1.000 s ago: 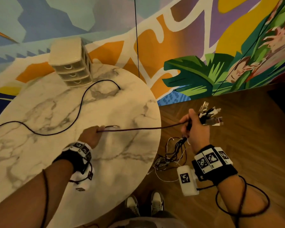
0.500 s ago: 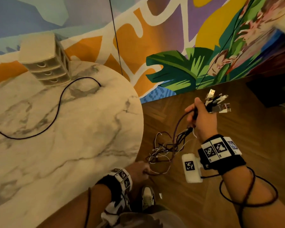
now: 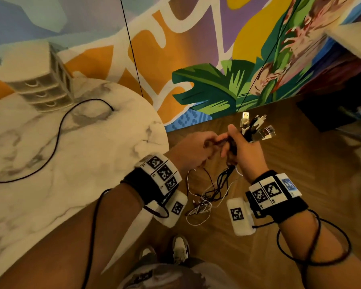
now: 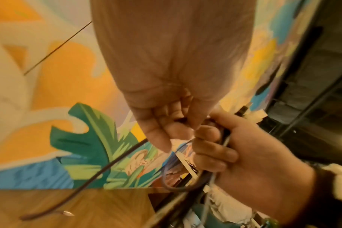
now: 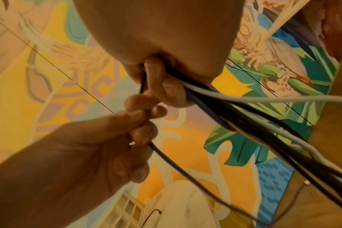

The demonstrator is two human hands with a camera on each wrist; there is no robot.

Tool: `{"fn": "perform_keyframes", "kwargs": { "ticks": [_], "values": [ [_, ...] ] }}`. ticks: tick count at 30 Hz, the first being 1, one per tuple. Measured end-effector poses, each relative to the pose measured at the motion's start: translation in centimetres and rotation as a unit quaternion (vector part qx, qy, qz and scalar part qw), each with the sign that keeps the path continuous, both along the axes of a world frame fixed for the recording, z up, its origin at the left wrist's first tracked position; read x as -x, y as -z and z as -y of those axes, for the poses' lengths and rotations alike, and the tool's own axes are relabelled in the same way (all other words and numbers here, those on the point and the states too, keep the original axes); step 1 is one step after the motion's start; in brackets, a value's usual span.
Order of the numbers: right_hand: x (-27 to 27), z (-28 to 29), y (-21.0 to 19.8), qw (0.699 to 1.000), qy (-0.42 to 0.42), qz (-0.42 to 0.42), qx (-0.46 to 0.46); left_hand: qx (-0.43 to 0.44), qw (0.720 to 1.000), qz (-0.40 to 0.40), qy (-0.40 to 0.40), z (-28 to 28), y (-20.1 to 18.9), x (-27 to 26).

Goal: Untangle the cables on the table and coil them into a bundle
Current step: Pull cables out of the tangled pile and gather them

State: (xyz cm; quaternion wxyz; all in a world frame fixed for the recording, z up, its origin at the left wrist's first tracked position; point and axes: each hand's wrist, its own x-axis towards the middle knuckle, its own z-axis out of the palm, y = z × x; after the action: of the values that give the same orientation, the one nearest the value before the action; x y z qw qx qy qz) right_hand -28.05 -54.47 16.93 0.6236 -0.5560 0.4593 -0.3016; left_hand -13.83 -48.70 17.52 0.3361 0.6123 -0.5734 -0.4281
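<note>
My right hand (image 3: 241, 149) grips a bundle of black and white cables (image 5: 250, 121) off the table's right edge, above the wooden floor. Their plug ends (image 3: 256, 127) fan out above my fist. The loose lengths hang down in a tangle (image 3: 206, 195) below the hands. My left hand (image 3: 198, 150) has come up against the right one and pinches a dark cable (image 5: 166, 157) next to the right fingers (image 4: 211, 148). Another black cable (image 3: 56, 134) lies in a long curve on the round marble table (image 3: 92, 184).
A small beige drawer unit (image 3: 38, 80) stands at the table's back edge. A colourful mural wall (image 3: 196, 49) runs behind. A dark block (image 3: 329, 113) sits on the floor at the right, and my shoes (image 3: 179, 249) show below.
My left hand left the table, dipped towards the hanging tangle, then rose to meet the right hand. The dark reddish cable that was stretched over the table is now gathered beside the bundle.
</note>
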Motion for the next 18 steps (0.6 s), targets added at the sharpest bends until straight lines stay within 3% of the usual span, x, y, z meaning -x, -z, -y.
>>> {"fn": "perform_keyframes", "kwargs": {
  "ticks": [5, 7, 9, 11, 15, 16, 18],
  "values": [
    [1.0, 0.8, -0.3, 0.999, -0.004, -0.023, 0.024, -0.075, 0.987, -0.119, -0.080, -0.2, 4.7, -1.7],
    [1.3, 0.9, -0.4, 0.999, 0.006, -0.030, 0.023, -0.147, 0.984, -0.037, -0.099, -0.6, 8.1, -2.3],
    [1.5, 0.8, -0.7, 0.999, 0.012, -0.029, 0.025, -0.225, 0.966, 0.095, -0.083, -1.2, 10.6, -2.2],
    [1.4, 0.8, -0.9, 1.000, 0.019, -0.008, 0.013, -0.201, 0.963, 0.159, -0.085, -1.8, 10.6, -1.4],
    [0.3, 1.0, -0.9, 0.998, -0.021, -0.010, 0.051, -0.009, 0.999, 0.043, 0.001, -0.8, 5.8, 1.7],
    [-0.1, 0.9, -1.0, 0.998, -0.037, -0.017, 0.051, -0.006, 1.000, -0.005, 0.016, -0.3, 3.9, 2.8],
    [-0.6, 0.9, -1.5, 0.994, -0.067, -0.040, 0.075, -0.038, 0.993, -0.109, -0.037, 0.8, 0.6, 4.4]
  ]
}}
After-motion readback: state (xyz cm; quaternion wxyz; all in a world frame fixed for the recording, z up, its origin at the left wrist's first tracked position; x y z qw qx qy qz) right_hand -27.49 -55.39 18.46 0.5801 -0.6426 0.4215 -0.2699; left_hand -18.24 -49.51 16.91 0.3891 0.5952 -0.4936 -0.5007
